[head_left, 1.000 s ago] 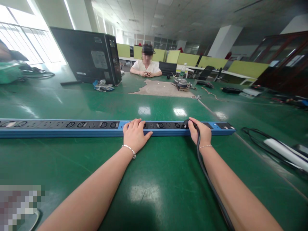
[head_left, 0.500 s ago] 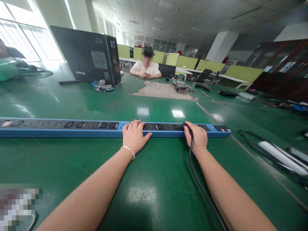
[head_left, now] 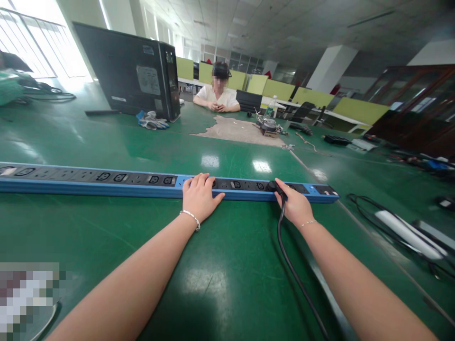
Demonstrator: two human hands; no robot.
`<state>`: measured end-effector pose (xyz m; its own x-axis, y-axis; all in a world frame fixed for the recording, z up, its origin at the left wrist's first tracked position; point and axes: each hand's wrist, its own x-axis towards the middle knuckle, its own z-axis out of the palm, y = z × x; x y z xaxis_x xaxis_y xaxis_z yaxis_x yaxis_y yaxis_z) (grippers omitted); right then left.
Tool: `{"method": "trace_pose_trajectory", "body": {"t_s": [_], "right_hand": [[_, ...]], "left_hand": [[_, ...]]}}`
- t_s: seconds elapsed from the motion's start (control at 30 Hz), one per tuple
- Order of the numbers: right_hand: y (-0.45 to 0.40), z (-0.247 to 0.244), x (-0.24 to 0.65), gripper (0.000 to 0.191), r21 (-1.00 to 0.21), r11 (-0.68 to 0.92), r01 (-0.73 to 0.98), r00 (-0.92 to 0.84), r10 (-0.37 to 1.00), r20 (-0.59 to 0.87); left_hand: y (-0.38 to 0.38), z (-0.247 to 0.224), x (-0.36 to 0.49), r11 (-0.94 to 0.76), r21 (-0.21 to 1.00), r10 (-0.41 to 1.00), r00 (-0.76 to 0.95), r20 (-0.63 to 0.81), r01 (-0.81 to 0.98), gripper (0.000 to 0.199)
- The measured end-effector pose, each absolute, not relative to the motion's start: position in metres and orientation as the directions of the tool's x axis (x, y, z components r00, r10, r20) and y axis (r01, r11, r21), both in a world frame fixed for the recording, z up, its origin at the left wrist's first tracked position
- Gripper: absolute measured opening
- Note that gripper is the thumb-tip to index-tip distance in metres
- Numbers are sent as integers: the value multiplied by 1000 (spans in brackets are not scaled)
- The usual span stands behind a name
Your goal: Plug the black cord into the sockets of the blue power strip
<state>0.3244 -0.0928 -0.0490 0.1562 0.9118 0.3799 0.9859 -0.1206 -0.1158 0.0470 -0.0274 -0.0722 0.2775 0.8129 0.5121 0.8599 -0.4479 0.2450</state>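
Observation:
A long blue power strip (head_left: 106,189) with a black socket face lies across the green table. My left hand (head_left: 199,196) grips it near the middle, fingers over the top and thumb along the front side. Toward the strip's right end, my right hand (head_left: 293,201) is closed on a black plug (head_left: 272,186), which sits at a socket; how deep it is in, I cannot tell. From the plug a black power cord (head_left: 293,270) runs down past my right wrist to the bottom edge.
A black computer tower (head_left: 131,73) stands at the back left, with work gloves (head_left: 152,121) beside it. Across the table (head_left: 170,151) sits a person (head_left: 216,97). Motor-like parts (head_left: 268,125) lie further back. At right are a white bar (head_left: 408,232) and black cables (head_left: 369,213).
My right wrist and forearm have swung outward to the right, with the fingers still on the plug. The strip's left part appears slightly higher in view. My left hand stays in place.

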Motion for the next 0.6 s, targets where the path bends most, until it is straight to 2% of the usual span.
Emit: {"method": "trace_pose_trajectory", "body": {"t_s": [0.1, 0.23, 0.3, 0.43, 0.5, 0.6], "right_hand": [[-91, -34, 336, 50, -177, -84, 981, 129, 957, 259], [-82, -11, 329, 41, -237, -206, 949, 241, 962, 127], [-76, -2, 314, 38, -160, -278, 947, 295, 951, 95], [-67, 4, 284, 34, 133, -387, 912, 382, 922, 66], [-65, 2, 276, 31, 171, -408, 897, 406, 913, 47], [-65, -2, 274, 32, 131, -428, 894, 430, 903, 13]], "left_hand": [[-28, -72, 47, -454, 245, 811, 283, 511, 857, 47], [-28, -72, 47, -460, 254, 807, 280, 521, 851, 47], [-29, -72, 47, -461, 263, 806, 275, 524, 848, 47], [-29, -71, 47, -465, 284, 808, 271, 523, 839, 46], [-29, -71, 47, -464, 289, 810, 269, 521, 837, 46], [-29, -71, 47, -457, 295, 818, 266, 510, 839, 46]]}}
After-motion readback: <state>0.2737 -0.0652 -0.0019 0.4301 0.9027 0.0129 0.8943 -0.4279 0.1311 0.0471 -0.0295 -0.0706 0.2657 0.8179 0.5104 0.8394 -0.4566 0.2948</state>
